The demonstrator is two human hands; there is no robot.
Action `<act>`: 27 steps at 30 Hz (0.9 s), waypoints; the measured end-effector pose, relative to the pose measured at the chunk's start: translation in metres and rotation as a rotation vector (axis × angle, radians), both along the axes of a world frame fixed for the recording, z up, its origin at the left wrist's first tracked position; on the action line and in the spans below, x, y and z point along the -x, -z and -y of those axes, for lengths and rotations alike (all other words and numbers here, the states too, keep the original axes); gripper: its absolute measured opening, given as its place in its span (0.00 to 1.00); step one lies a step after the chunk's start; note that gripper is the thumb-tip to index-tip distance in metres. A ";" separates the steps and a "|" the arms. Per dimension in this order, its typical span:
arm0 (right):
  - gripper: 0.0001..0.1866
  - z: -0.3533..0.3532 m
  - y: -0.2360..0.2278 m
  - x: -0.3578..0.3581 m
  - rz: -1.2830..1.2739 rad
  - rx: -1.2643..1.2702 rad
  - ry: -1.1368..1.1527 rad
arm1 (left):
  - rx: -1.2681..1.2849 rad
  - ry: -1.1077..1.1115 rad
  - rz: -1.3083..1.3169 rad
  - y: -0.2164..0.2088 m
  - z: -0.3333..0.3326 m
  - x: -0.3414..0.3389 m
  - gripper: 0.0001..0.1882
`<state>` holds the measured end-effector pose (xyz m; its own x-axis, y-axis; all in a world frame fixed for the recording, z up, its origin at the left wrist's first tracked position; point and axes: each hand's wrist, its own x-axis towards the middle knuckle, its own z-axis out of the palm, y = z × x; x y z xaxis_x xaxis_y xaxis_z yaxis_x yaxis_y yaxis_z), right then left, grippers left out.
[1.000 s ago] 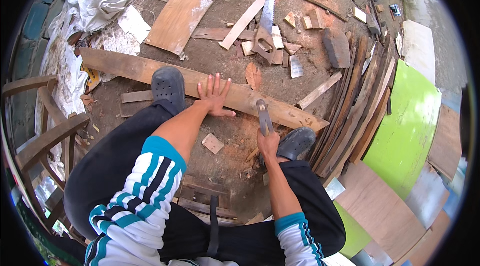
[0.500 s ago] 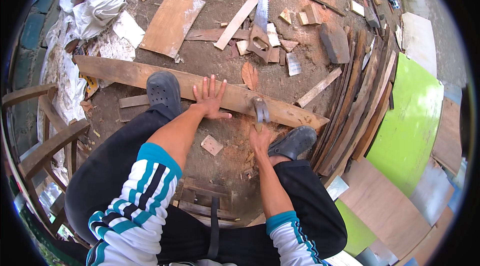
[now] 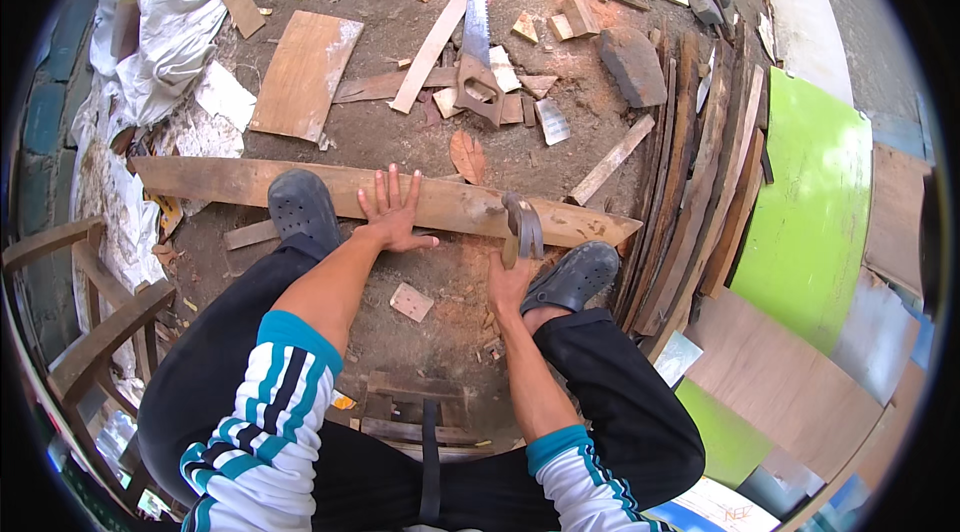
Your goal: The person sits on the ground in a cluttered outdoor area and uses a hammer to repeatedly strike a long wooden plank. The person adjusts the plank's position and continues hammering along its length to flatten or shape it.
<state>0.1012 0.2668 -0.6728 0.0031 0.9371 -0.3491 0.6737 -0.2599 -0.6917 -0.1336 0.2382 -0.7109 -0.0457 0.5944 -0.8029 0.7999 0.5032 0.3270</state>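
A long wooden plank (image 3: 450, 207) lies crosswise on the ground in front of me, its right end cut at a slant. My left hand (image 3: 390, 220) presses flat on its middle with the fingers spread. A claw hammer (image 3: 522, 222) is gripped in my right hand (image 3: 510, 282), with its head over the right part of the plank. Whether the head touches the wood I cannot tell. My left foot in a dark clog (image 3: 303, 207) rests on the plank, and the right clog (image 3: 575, 275) is beside its right end.
Beyond the plank lie a handsaw (image 3: 480, 82), a plywood piece (image 3: 305, 72), wood offcuts and a grey block (image 3: 633, 67). Long wood strips (image 3: 690, 192) are stacked at the right, next to a green panel (image 3: 810, 202). A wooden chair (image 3: 110, 332) stands at the left.
The hammer head has tilted and appears slightly higher, with its claw showing more plainly. My view has turned a little, while my left hand keeps its place on the plank.
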 end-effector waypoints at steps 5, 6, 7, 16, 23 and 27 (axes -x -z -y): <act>0.15 0.003 0.003 -0.014 0.047 0.126 -0.129 | 0.010 0.016 0.020 -0.004 -0.005 -0.005 0.76; 0.16 -0.006 0.006 -0.024 0.130 0.212 -0.213 | -0.006 0.027 0.026 -0.006 -0.011 -0.009 0.76; 0.16 -0.006 0.002 -0.021 0.152 0.190 -0.213 | -0.025 0.026 0.017 -0.003 -0.007 -0.008 0.77; 0.17 -0.067 -0.170 -0.081 0.673 0.377 -0.721 | -0.107 0.023 -0.102 0.002 0.006 -0.009 0.79; 0.19 -0.011 -0.303 -0.114 0.696 0.339 -0.745 | -0.441 0.174 -0.509 -0.003 0.010 -0.019 0.68; 0.20 0.002 -0.287 -0.115 0.672 0.351 -0.755 | -0.534 0.388 -0.535 -0.005 0.000 0.001 0.60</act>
